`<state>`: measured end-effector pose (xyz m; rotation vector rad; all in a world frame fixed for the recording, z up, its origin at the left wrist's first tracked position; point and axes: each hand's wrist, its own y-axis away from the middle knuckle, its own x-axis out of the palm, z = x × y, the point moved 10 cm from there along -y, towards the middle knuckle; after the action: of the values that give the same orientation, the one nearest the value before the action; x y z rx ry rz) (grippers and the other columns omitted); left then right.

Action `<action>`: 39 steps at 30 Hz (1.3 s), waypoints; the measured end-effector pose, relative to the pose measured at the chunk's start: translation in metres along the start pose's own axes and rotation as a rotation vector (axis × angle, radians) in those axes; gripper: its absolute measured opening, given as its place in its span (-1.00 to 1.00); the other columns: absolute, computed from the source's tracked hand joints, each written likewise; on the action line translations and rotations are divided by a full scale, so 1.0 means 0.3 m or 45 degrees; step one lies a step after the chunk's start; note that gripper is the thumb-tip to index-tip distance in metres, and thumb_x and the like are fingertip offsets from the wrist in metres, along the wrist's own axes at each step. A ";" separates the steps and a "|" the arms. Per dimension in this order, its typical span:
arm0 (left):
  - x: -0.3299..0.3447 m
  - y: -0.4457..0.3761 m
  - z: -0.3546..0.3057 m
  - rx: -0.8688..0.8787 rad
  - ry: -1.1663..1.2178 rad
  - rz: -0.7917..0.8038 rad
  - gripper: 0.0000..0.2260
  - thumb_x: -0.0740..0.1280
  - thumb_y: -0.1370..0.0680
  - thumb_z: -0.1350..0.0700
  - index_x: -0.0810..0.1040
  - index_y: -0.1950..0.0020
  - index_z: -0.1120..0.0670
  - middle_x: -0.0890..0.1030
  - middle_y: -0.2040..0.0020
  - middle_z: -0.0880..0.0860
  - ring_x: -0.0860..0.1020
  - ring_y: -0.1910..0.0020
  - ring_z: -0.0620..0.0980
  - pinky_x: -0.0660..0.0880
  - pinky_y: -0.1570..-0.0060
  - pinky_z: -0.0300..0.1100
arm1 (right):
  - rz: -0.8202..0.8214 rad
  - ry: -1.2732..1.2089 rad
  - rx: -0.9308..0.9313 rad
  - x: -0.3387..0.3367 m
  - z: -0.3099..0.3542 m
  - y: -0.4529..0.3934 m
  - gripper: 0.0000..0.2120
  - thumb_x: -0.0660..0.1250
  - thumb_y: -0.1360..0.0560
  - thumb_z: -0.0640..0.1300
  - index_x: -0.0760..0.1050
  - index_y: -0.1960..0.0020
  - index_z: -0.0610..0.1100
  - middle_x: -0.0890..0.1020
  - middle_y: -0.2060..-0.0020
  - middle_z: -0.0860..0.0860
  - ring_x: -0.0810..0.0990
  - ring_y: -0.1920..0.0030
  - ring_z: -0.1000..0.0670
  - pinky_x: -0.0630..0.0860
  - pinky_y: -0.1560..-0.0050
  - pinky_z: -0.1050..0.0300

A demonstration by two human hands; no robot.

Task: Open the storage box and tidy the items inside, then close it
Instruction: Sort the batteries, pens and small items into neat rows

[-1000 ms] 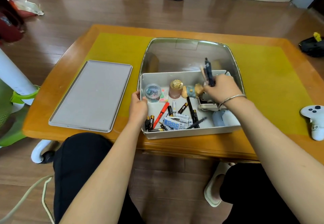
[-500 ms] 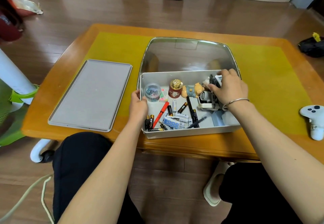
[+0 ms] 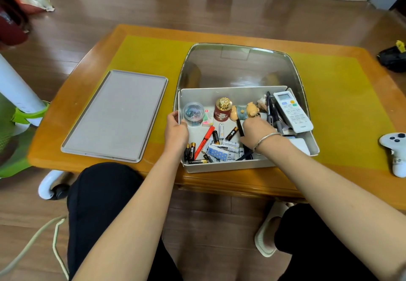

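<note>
The white storage box [image 3: 228,167] stands open on the table, its clear lid [image 3: 239,65] tilted back behind it. My left hand [image 3: 175,131] grips the box's left wall. My right hand [image 3: 256,131] is inside the box, fingers curled round a black pen [image 3: 240,127]. Several batteries [image 3: 216,137] and a red pen [image 3: 204,142] lie loose at the front left. A white remote [image 3: 293,111] and several dark pens [image 3: 272,110] lean in the back right corner. A round clear tub [image 3: 193,113], a red jar with gold top [image 3: 222,110] and a small figurine [image 3: 243,111] stand along the back.
A flat grey tray [image 3: 114,116] lies on the table left of the box. A white game controller [image 3: 395,151] sits at the right edge, a black object [image 3: 393,57] at the far right. A yellow mat [image 3: 342,109] covers the table top.
My right hand let go of the pens in the back right corner and moved left and nearer, onto a black pen in the middle. The remote now shows. My left hand stayed put.
</note>
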<state>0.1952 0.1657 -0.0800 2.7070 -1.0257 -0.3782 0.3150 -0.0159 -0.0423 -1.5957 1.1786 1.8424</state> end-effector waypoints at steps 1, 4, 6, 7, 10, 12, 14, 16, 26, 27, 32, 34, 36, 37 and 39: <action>0.000 0.000 -0.002 0.004 -0.007 0.001 -0.69 0.13 -0.65 0.16 0.29 -0.41 0.05 0.51 -0.20 0.04 0.52 0.10 -0.17 0.42 0.33 -0.31 | 0.003 0.021 0.014 0.011 0.008 -0.007 -0.93 0.27 -0.49 -0.26 0.42 0.17 -0.20 0.51 0.15 -0.16 0.56 0.04 -0.19 0.46 0.16 0.07; -0.002 0.001 -0.002 -0.001 -0.012 -0.002 -0.68 0.13 -0.65 0.16 0.30 -0.41 0.06 0.50 -0.25 0.05 0.53 -0.03 -0.07 0.44 0.25 -0.26 | -0.014 0.045 0.039 0.023 0.026 -0.022 -0.85 0.21 -0.48 -0.37 0.50 0.00 -0.27 0.57 0.06 -0.17 0.58 0.00 -0.18 0.44 0.19 0.07; -0.002 0.002 -0.002 -0.005 -0.013 0.001 -0.68 0.13 -0.65 0.17 0.30 -0.41 0.06 0.50 -0.26 0.06 0.52 -0.07 -0.04 0.46 0.20 -0.23 | -0.009 0.019 0.056 0.027 0.022 -0.031 -0.86 0.22 -0.46 -0.39 0.50 0.03 -0.27 0.57 0.09 -0.16 0.59 0.01 -0.18 0.43 0.20 0.07; -0.002 0.002 -0.004 -0.003 -0.014 0.003 -0.68 0.13 -0.65 0.17 0.30 -0.41 0.06 0.49 -0.26 0.06 0.52 -0.07 -0.05 0.46 0.19 -0.23 | 0.009 0.012 0.069 0.033 0.016 -0.034 -0.90 0.25 -0.45 -0.38 0.48 0.09 -0.24 0.55 0.13 -0.15 0.59 0.02 -0.18 0.43 0.20 0.08; -0.002 0.004 -0.007 0.011 -0.014 0.010 -0.69 0.13 -0.64 0.17 0.30 -0.40 0.06 0.50 -0.24 0.05 0.53 -0.01 -0.09 0.45 0.21 -0.25 | 0.061 -0.031 0.077 0.054 0.013 -0.035 -0.78 0.36 -0.41 -0.26 0.33 0.30 -0.20 0.44 0.27 -0.09 0.51 0.19 -0.13 0.41 0.24 0.13; -0.002 0.005 -0.008 0.014 -0.009 0.013 -0.70 0.13 -0.64 0.17 0.31 -0.38 0.06 0.51 -0.22 0.05 0.53 0.02 -0.10 0.44 0.25 -0.25 | 0.088 -0.075 0.064 0.071 0.018 -0.034 -0.70 0.35 -0.43 -0.20 0.28 0.38 -0.18 0.41 0.39 -0.06 0.44 0.32 -0.06 0.37 0.29 0.14; -0.002 0.005 -0.008 0.018 -0.010 0.009 -0.70 0.14 -0.64 0.17 0.31 -0.38 0.05 0.52 -0.21 0.05 0.52 0.01 -0.08 0.44 0.25 -0.23 | 0.093 -0.130 0.066 0.070 0.017 -0.032 -0.67 0.34 -0.45 -0.17 0.28 0.41 -0.17 0.37 0.45 -0.05 0.38 0.40 -0.02 0.35 0.35 0.15; -0.003 0.003 -0.009 0.021 -0.016 0.007 -0.70 0.14 -0.64 0.17 0.31 -0.38 0.05 0.51 -0.22 0.05 0.52 0.02 -0.09 0.42 0.24 -0.23 | 0.069 -0.243 0.073 0.045 0.008 -0.031 -0.66 0.32 -0.45 -0.16 0.29 0.42 -0.19 0.37 0.48 -0.06 0.36 0.44 -0.01 0.32 0.44 0.18; -0.001 0.004 -0.007 0.002 -0.008 0.025 -0.69 0.14 -0.64 0.16 0.30 -0.39 0.06 0.50 -0.25 0.06 0.52 -0.11 0.00 0.51 0.08 -0.15 | 0.158 -0.365 -0.355 -0.061 0.069 0.060 -0.87 0.32 -0.50 -0.18 0.60 0.00 -0.15 0.60 0.40 -0.03 0.57 0.46 0.08 0.48 0.47 0.31; -0.001 0.005 -0.007 -0.001 -0.007 0.028 -0.69 0.14 -0.64 0.16 0.30 -0.39 0.06 0.50 -0.26 0.07 0.52 -0.14 0.02 0.52 0.03 -0.11 | 0.098 -0.528 -0.358 -0.079 0.072 0.058 -0.90 0.33 -0.51 -0.18 0.58 0.01 -0.16 0.64 0.34 -0.07 0.60 0.44 0.07 0.49 0.46 0.34; -0.002 0.008 -0.013 0.004 0.003 0.029 -0.71 0.14 -0.64 0.16 0.31 -0.37 0.06 0.50 -0.25 0.07 0.52 -0.15 0.03 0.52 0.03 -0.12 | -0.128 -0.449 -0.343 -0.181 0.005 0.050 -0.84 0.42 -0.45 -0.04 0.61 0.18 -0.15 0.50 0.51 0.08 0.50 0.49 0.18 0.30 0.49 0.42; -0.001 0.005 -0.015 0.015 0.001 0.026 -0.72 0.14 -0.64 0.17 0.31 -0.36 0.07 0.51 -0.24 0.08 0.53 -0.13 0.03 0.48 0.10 -0.17 | 0.013 -0.185 -0.320 -0.154 -0.033 0.055 -0.83 0.39 -0.45 -0.02 0.59 0.20 -0.12 0.50 0.48 0.03 0.47 0.48 0.08 0.31 0.47 0.29; -0.001 0.002 -0.012 0.017 0.005 0.025 -0.72 0.14 -0.64 0.16 0.31 -0.37 0.07 0.51 -0.24 0.07 0.53 -0.11 0.01 0.46 0.18 -0.22 | 0.187 -0.060 -0.280 -0.103 -0.064 0.061 -0.90 0.36 -0.46 -0.06 0.58 0.11 -0.08 0.54 0.45 0.01 0.46 0.53 0.09 0.36 0.50 0.29; -0.001 0.002 -0.012 0.017 0.004 0.025 -0.72 0.14 -0.64 0.16 0.31 -0.36 0.07 0.51 -0.23 0.06 0.53 -0.09 -0.01 0.44 0.23 -0.24 | 0.242 -0.036 -0.265 -0.081 -0.067 0.065 -0.92 0.35 -0.47 -0.10 0.57 0.05 -0.04 0.53 0.42 0.05 0.45 0.53 0.12 0.35 0.53 0.33; -0.001 0.002 -0.011 0.021 0.002 0.026 -0.72 0.14 -0.64 0.15 0.31 -0.36 0.06 0.51 -0.23 0.05 0.53 -0.06 -0.03 0.42 0.27 -0.27 | 0.307 0.053 -0.254 -0.025 -0.060 0.064 -0.80 0.32 -0.46 -0.18 0.56 -0.05 0.01 0.48 0.34 0.09 0.44 0.45 0.13 0.35 0.52 0.34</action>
<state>0.1958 0.1659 -0.0767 2.7086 -1.0595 -0.3655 0.3122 -0.0395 -0.0287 -1.6648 1.2886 2.1476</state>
